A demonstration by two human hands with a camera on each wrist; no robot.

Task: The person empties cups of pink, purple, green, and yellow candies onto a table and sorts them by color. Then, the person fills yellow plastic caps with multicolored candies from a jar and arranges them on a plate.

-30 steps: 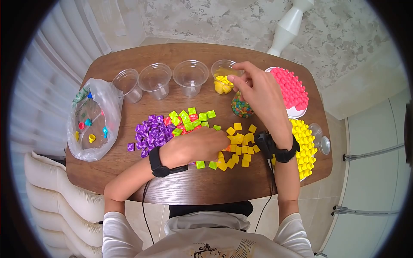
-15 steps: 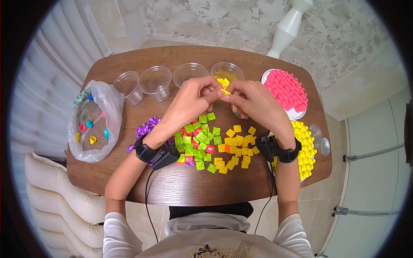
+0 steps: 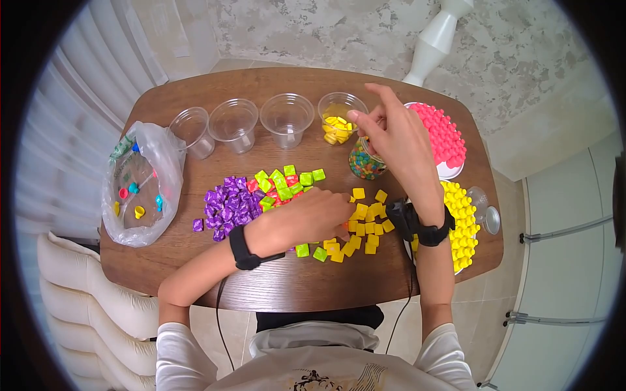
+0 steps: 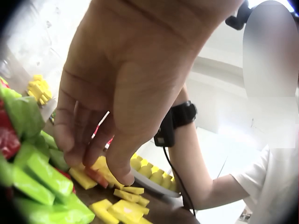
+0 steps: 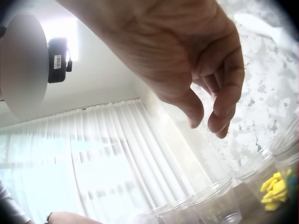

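Note:
My left hand (image 3: 306,218) reaches down over the table, its fingertips at a loose group of small yellow square pieces (image 3: 375,210). In the left wrist view, its thumb and fingers stand apart around a yellow piece (image 4: 107,173) and an orange-red piece (image 4: 96,177). Green squares (image 4: 44,177) lie beside that hand. My right hand (image 3: 405,143) hovers with loosely bent fingers and nothing between them. Below it is a jar of multicoloured bits (image 3: 364,163), partly hidden. Beside its thumb stands a clear plastic cup (image 3: 342,98) holding yellow pieces (image 3: 337,131).
Three clear cups (image 3: 287,107) stand in a row at the back. A plastic bag (image 3: 163,215) with small coloured pieces sits left. Purple squares (image 3: 228,205) are piled near the middle. Plates of pink pieces (image 3: 440,137) and yellow pieces (image 3: 462,225) stand right.
Both hands met in front of the yellow cup half a second ago, pinching a yellow piece. Now my left hand is back down at the yellow squares and my right hand is relaxed, empty.

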